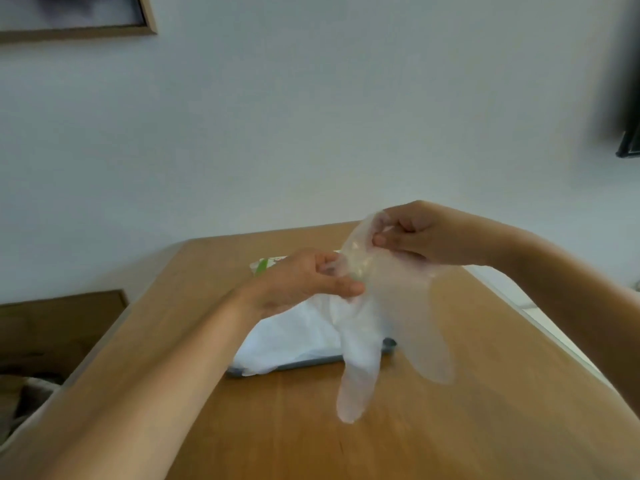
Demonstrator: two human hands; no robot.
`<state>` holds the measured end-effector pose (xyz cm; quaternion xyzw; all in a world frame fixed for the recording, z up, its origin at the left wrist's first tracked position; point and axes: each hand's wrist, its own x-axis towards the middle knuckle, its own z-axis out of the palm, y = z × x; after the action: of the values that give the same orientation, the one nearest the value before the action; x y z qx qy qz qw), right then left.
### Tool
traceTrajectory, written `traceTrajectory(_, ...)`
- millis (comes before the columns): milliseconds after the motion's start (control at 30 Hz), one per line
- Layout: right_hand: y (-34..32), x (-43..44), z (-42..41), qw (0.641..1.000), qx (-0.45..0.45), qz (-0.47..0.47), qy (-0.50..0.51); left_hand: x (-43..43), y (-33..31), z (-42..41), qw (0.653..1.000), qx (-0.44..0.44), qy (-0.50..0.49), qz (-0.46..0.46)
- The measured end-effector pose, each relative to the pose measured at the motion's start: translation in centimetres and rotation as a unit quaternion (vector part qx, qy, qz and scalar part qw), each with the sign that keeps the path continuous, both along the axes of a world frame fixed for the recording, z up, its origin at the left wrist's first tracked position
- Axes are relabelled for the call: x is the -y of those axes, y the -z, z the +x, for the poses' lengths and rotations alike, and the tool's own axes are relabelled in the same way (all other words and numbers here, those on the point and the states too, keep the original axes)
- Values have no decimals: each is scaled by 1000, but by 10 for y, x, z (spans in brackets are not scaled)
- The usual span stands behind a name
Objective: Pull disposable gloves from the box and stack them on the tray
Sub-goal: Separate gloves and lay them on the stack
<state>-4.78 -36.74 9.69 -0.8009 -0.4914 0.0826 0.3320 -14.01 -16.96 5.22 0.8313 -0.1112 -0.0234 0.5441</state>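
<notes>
left hand (298,282) and right hand (420,237) pinch glove (398,303) cuff over tray (304,366); limp film could overhang near edge.

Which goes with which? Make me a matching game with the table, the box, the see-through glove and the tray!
Things:
1. table
2. box
3. glove
4. tray

Clues:
A. pinched up in the air by the left hand and the right hand
B. brown wood, under everything else
C. green and white, peeking out behind the left hand
D. grey rim, with a pile of white gloves on it

Pairs: 1-B, 2-C, 3-A, 4-D
</notes>
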Motion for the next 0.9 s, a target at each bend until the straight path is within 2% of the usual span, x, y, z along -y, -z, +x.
traceTrajectory(133, -3, -12, 12, 999, 0, -26, 31, -38, 1, 4, 998, -49, -23, 15)
traceTrajectory(233, 0, -26, 30, 998, 7, -21, 56, -64, 4, 7, 991, -83, -69, 73)
traceTrajectory(367, 3, -61, 53, 985, 129, -42, 108, -90, 0, 19, 964, -23, -197, 178)
traceTrajectory(467, 8, -89, 69, 976, 163, 23, 140, -111, -7, 27, 908, 87, -317, 258)
traceTrajectory(600, 21, -106, 67, 974, 69, 177, 126, -123, -18, 24, 829, 246, -399, 306)
traceTrajectory(667, 32, -103, 59, 968, 55, 217, 114, -122, -18, 15, 763, 370, -382, 367)
traceTrajectory(700, 38, -97, 54, 965, 75, 226, 109, -120, -15, 10, 727, 427, -363, 397)
traceTrajectory(767, 55, -84, 45, 952, 159, 243, 100, -115, -3, 0, 679, 487, -331, 438)
traceTrajectory(833, 76, -69, 40, 936, 239, 238, 99, -110, 13, -8, 655, 504, -312, 468)
traceTrajectory(900, 97, -58, 41, 940, 264, 191, 95, -108, 34, -14, 657, 485, -277, 507)
